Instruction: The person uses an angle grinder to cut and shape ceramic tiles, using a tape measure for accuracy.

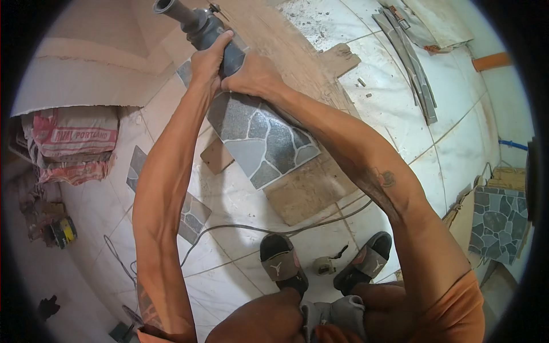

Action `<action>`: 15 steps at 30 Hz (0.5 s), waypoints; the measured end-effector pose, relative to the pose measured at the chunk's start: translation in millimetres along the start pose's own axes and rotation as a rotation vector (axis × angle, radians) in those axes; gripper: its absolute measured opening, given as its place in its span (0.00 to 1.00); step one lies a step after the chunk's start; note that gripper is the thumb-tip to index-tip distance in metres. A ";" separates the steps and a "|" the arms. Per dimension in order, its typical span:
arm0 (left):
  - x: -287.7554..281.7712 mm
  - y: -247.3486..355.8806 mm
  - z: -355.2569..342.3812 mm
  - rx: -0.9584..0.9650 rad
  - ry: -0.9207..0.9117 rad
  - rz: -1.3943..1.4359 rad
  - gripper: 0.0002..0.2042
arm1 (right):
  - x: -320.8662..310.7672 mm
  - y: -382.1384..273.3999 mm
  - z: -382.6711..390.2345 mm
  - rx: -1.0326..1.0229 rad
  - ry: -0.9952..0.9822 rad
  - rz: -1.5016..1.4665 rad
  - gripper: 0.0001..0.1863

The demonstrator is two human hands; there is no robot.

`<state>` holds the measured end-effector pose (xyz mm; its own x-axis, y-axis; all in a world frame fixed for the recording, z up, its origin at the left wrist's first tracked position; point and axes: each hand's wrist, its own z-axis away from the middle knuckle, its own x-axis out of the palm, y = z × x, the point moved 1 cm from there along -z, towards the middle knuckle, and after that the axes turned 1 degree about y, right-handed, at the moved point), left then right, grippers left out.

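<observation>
Bare arms (164,200) stretch out – the left hand (207,66) and right hand (253,75) are both curled tight around a dark gray tool (207,35). Just below the hands, a stone-pattern tile (267,140) lies on a wooden board (311,191). Well off to the right of the hands – thin gray strips (413,71) lie on the white floor (464,88).

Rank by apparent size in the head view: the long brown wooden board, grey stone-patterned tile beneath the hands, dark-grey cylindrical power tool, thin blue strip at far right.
1. Brown wooden board
2. Stone-patterned tile
3. Power tool
4. Blue strip
</observation>
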<state>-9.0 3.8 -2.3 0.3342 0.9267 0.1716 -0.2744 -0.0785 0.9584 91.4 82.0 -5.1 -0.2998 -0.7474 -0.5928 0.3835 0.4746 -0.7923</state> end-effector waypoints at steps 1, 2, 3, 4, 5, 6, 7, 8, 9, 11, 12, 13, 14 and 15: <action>-3.3 -1.5 -4.6 -0.007 0.022 -0.019 0.23 | -3.3 -7.4 2.8 0.049 -0.053 0.010 0.39; -8.6 -3.4 -7.6 -0.014 0.046 -0.038 0.24 | -3.4 -12.5 5.0 0.096 -0.107 0.021 0.42; -3.9 -3.2 -10.8 -0.009 0.038 -0.037 0.24 | -4.8 -9.6 0.8 0.095 -0.098 0.021 0.42; -0.1 -3.0 -13.8 -0.010 0.037 -0.048 0.23 | -5.4 -7.4 -3.4 0.100 -0.064 0.019 0.40; 3.5 -3.1 -16.6 -0.012 0.037 -0.059 0.23 | -5.7 -5.3 -7.5 0.104 -0.031 0.016 0.38; 3.7 -4.8 -18.5 -0.016 0.037 -0.064 0.23 | -2.3 -2.3 -10.2 0.109 -0.033 0.012 0.38; 5.1 -6.2 -21.1 -0.034 0.025 -0.060 0.23 | 0.1 0.3 -13.0 0.111 0.016 0.026 0.35; 6.8 -7.3 -23.3 -0.050 0.012 -0.055 0.23 | 1.8 3.4 -15.0 0.114 0.065 0.041 0.34; 0.6 -8.5 -25.7 -0.048 0.022 -0.057 0.23 | 1.3 -1.9 -12.8 0.107 0.057 0.038 0.34; -12.1 -11.6 -28.1 -0.090 -0.014 -0.076 0.28 | -1.9 -10.8 -7.4 0.104 -0.085 0.014 0.30; -9.1 -10.6 -26.5 -0.089 -0.017 -0.075 0.28 | -3.6 -8.4 -7.8 0.104 -0.081 0.014 0.30; -5.8 -11.1 -23.8 -0.101 -0.016 -0.088 0.28 | -4.6 -6.4 -7.6 0.109 -0.077 0.011 0.31; -2.3 -10.9 -21.8 -0.114 -0.015 -0.100 0.28 | -5.3 -4.5 -7.4 0.113 -0.073 0.009 0.31; -2.5 -11.3 -22.9 -0.107 -0.012 -0.100 0.28 | -5.3 -6.0 -6.6 0.105 -0.072 0.008 0.31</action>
<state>-27.3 10.8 -18.7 0.3753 0.9234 0.0802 -0.3333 0.0537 0.9413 85.0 86.2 1.9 -0.2341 -0.7769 -0.5845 0.4763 0.4324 -0.7656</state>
